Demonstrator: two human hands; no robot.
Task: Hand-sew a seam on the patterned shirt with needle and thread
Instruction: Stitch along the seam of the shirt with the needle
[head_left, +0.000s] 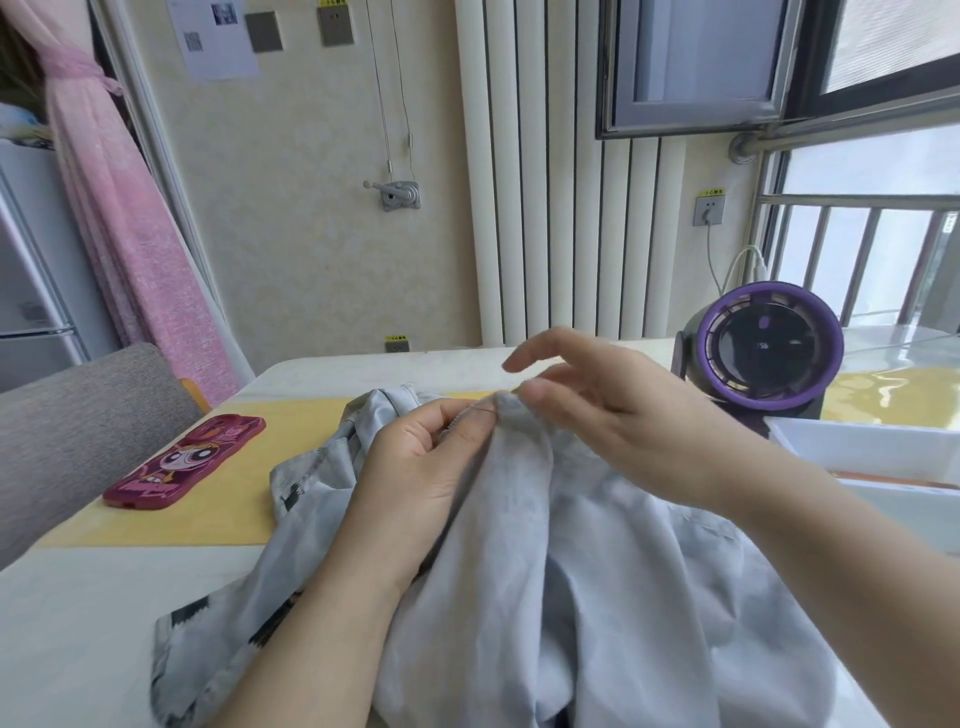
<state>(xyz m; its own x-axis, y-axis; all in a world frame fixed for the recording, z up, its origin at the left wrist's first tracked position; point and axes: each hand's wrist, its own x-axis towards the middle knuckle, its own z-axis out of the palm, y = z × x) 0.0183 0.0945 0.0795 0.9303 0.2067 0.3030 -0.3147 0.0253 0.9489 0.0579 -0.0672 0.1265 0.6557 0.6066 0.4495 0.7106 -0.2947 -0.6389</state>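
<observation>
The pale grey patterned shirt (587, 561) lies bunched inside out on the table in front of me, with dark print showing at its left edge. My left hand (421, 467) pinches a raised fold of the shirt between thumb and fingers. A thin needle (480, 411) lies along that fold just above my left thumb. My right hand (613, 410) hovers over the fold from the right; thumb and a finger meet at the fabric's peak near the needle's tip, the other fingers spread. I cannot make out the thread.
A pink cartoon phone case (187, 462) lies on the yellow table mat (218, 514) to the left. A purple desk fan (763, 353) stands at the right, a white tray (872, 452) beside it. A grey chair back (78, 421) is at far left.
</observation>
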